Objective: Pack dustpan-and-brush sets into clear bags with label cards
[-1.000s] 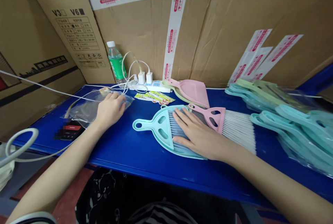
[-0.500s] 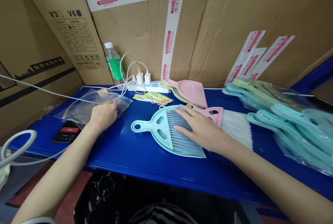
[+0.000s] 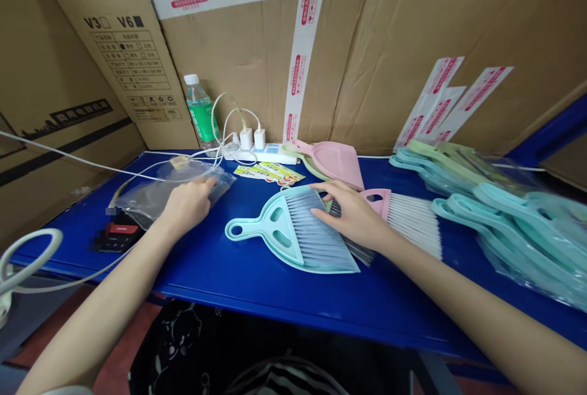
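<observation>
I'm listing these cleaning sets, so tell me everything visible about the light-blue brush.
The light-blue brush looks plastic, with a handle ending in a hanging hole, two rounded openings in its head, and a fan of grey-blue bristles. It lies on the matching dustpan, handle pointing left, bristles right. The right hand has its thumb over the bristles; whether it presses them is unclear.

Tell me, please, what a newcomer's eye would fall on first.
Probably the pale blue brush-and-dustpan set lying in the middle, the right hand at its wide end. Next come the bagged blue handles far right, and the left hand at a clear bag on the left.
</observation>
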`<action>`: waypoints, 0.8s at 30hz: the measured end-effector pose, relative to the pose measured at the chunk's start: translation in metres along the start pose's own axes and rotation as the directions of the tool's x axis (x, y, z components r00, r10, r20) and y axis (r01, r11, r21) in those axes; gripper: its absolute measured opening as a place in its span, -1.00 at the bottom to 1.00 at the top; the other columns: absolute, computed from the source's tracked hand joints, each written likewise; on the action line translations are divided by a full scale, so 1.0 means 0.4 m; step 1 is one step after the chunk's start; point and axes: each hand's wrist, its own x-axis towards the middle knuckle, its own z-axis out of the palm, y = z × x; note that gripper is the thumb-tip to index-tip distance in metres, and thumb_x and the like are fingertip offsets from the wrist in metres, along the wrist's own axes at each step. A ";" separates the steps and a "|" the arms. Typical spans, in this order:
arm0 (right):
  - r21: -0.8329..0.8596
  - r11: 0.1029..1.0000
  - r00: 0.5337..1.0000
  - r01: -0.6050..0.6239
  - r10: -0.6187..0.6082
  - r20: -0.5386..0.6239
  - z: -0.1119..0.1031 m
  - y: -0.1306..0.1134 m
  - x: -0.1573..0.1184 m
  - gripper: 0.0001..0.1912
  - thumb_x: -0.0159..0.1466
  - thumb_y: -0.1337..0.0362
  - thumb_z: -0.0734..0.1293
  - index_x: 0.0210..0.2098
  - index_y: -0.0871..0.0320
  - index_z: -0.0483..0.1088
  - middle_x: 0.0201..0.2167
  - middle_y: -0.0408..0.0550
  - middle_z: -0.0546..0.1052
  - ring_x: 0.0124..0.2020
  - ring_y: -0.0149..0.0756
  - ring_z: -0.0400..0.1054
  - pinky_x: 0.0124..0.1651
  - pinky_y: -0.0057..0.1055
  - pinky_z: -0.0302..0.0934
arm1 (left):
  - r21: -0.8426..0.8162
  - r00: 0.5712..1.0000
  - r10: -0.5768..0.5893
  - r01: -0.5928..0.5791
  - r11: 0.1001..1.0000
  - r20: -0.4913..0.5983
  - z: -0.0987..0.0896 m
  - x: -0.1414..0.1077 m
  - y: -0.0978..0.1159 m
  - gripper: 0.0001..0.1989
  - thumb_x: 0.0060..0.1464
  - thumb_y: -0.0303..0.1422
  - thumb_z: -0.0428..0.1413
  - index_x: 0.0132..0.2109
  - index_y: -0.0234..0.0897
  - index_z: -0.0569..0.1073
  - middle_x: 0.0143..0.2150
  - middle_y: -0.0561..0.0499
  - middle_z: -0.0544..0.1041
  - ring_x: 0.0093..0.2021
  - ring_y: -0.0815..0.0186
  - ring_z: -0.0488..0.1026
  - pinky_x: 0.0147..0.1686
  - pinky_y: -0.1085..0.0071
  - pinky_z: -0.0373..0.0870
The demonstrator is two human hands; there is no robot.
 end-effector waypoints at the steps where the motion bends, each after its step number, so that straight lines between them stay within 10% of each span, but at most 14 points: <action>1: -0.005 1.000 1.000 0.006 -0.006 -0.002 0.001 -0.001 -0.001 -0.61 0.20 0.22 0.26 0.02 0.15 0.39 -0.07 0.10 0.50 -0.21 -0.10 0.46 -0.01 0.01 0.30 | -0.076 0.997 0.074 -0.075 0.994 -0.018 0.004 0.000 0.003 -0.60 0.04 -0.56 -0.10 0.00 -0.26 0.41 -0.12 -0.13 0.57 -0.18 0.14 0.55 -0.25 0.35 0.42; 8: 0.026 1.000 1.000 -0.011 0.011 -0.015 0.009 -0.002 -0.002 -0.61 0.24 0.16 0.24 0.03 0.11 0.37 -0.14 0.05 0.48 -0.26 -0.13 0.43 -0.08 -0.05 0.32 | -0.473 0.903 0.407 -0.419 0.775 -0.134 0.021 -0.005 0.002 -0.71 0.06 -0.53 -0.15 -0.33 -0.26 0.47 -0.25 -0.03 0.51 -0.32 0.34 0.47 -0.27 0.43 0.41; 19: 0.099 0.995 1.000 -0.010 0.011 -0.012 0.011 0.004 -0.002 -0.62 0.19 0.21 0.28 0.00 0.07 0.40 -0.10 0.03 0.48 -0.23 -0.12 0.43 -0.04 0.00 0.30 | -0.717 0.844 0.534 -0.402 0.569 -0.050 -0.015 -0.021 0.011 -0.73 0.16 -0.21 0.03 -0.25 -0.25 0.56 -0.26 0.00 0.58 -0.33 0.36 0.47 -0.32 0.47 0.36; 24: 0.381 0.904 0.981 -0.192 0.184 0.058 0.006 0.012 0.005 -0.59 0.14 0.16 0.33 -0.01 0.06 0.40 0.00 0.04 0.47 -0.14 -0.14 0.43 0.03 -0.02 0.28 | -0.737 0.832 0.551 -0.409 0.537 -0.061 0.003 -0.017 0.011 -0.74 0.14 -0.25 0.03 -0.35 -0.28 0.54 -0.38 0.03 0.55 -0.42 0.40 0.42 -0.38 0.49 0.31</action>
